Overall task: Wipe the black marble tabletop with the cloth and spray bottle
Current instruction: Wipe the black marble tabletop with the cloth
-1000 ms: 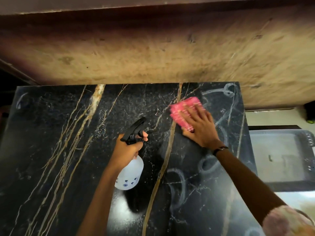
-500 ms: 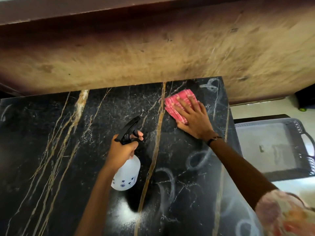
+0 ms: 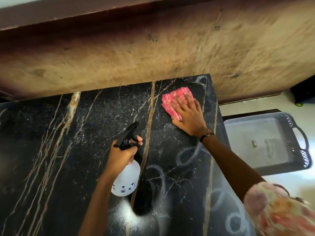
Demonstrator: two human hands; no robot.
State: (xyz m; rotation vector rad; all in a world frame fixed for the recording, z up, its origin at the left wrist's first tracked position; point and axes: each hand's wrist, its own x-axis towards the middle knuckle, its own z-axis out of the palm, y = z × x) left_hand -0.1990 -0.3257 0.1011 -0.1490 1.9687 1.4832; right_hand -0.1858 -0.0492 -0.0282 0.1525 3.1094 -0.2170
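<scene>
Cloth (image 3: 172,103) under flat right hand (image 3: 188,116); left hand (image 3: 121,156) gripping bottle (image 3: 126,179)

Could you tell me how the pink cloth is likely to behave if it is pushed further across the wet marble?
The pink cloth looks soft and folded in layers, so it would probably bunch or unfold rather than slide stiffly. The right hand lies flat on it, which likely keeps it together. Looping smears on the tabletop suggest it is damp, so it may drag slightly.
</scene>
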